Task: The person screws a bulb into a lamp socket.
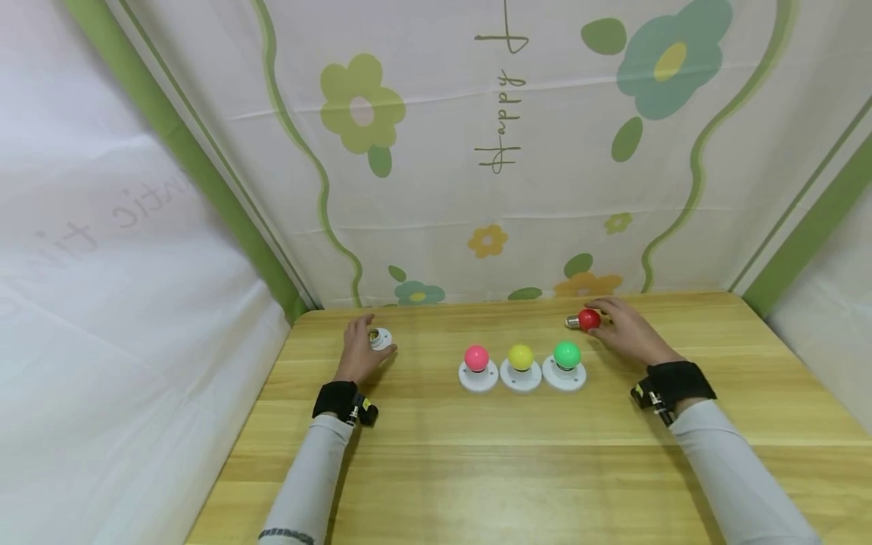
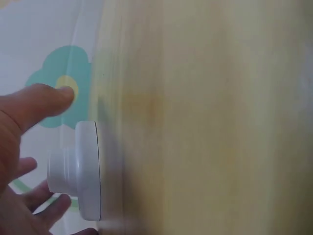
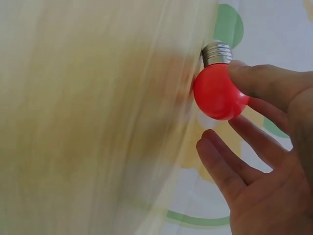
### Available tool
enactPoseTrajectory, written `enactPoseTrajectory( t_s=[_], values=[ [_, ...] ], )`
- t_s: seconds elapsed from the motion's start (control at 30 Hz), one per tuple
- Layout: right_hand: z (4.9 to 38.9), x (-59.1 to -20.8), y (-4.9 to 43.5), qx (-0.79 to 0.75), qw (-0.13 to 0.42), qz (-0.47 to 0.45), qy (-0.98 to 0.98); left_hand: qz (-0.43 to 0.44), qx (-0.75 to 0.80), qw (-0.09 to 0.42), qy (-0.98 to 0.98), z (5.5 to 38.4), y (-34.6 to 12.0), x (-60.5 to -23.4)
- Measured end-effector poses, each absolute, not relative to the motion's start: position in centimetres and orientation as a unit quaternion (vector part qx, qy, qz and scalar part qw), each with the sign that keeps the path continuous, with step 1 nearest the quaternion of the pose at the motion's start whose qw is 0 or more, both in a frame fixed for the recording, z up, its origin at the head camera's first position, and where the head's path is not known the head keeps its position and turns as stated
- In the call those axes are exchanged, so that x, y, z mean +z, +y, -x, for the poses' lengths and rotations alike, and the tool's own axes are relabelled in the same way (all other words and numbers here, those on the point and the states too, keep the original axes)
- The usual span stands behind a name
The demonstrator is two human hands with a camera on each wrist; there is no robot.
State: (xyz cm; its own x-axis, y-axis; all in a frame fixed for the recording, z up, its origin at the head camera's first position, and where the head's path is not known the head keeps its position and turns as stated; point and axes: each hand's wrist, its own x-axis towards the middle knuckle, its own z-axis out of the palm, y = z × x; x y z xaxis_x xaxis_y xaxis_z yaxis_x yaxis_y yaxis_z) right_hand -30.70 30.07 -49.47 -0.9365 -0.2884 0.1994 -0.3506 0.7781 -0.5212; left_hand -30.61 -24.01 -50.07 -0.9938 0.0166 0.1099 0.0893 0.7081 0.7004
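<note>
At the left of the table, my left hand (image 1: 357,352) is spread around an empty white lamp holder (image 1: 386,337). In the left wrist view the thumb stands apart from this lamp holder (image 2: 88,171), and the other fingers lie behind it. On the far right side, my right hand (image 1: 632,333) pinches a red light bulb (image 1: 588,319) by its globe. The right wrist view shows the thumb against the red light bulb (image 3: 217,93), a finger on its far side, and its metal screw base uncovered. The bulb lies on its side at the tabletop.
Between the hands, a pink bulb (image 1: 477,358), a yellow bulb (image 1: 521,357) and a green bulb (image 1: 567,354) stand upright in white round holders in a row. Behind the wooden table (image 1: 490,469) hangs a flowered cloth (image 1: 422,197). Another white cloth (image 1: 136,341) borders the left side.
</note>
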Motion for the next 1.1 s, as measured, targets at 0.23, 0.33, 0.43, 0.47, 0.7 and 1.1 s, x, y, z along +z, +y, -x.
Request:
enactPoseTrajectory(
  t_s=[0.23,0.33,0.43,0.47,0.7,1.1],
  values=[
    [30.81,-49.55,29.92,0.282,0.038,-0.169,-0.944,0.015,-0.368,0.035,-0.929,30.88,-24.3,-50.29],
    [30.9,-49.63,29.86,0.29,0.03,-0.16,-0.943,0.009,-0.363,0.036,-0.931,31.0,-24.44,-50.28],
    [30.98,-49.73,29.89,0.297,0.023,-0.153,-0.942,0.005,-0.36,0.036,-0.932,31.02,-24.55,-50.33],
    [31.01,-49.79,29.91,0.299,0.021,-0.151,-0.942,0.003,-0.359,0.034,-0.933,31.03,-24.57,-50.36],
    [30.99,-49.84,29.77,0.311,0.014,-0.147,-0.939,-0.006,-0.359,0.025,-0.933,30.92,-24.65,-50.33],
    [30.88,-49.8,29.67,0.317,0.004,-0.141,-0.938,-0.005,-0.371,0.027,-0.928,30.8,-24.78,-50.24]
  ],
)
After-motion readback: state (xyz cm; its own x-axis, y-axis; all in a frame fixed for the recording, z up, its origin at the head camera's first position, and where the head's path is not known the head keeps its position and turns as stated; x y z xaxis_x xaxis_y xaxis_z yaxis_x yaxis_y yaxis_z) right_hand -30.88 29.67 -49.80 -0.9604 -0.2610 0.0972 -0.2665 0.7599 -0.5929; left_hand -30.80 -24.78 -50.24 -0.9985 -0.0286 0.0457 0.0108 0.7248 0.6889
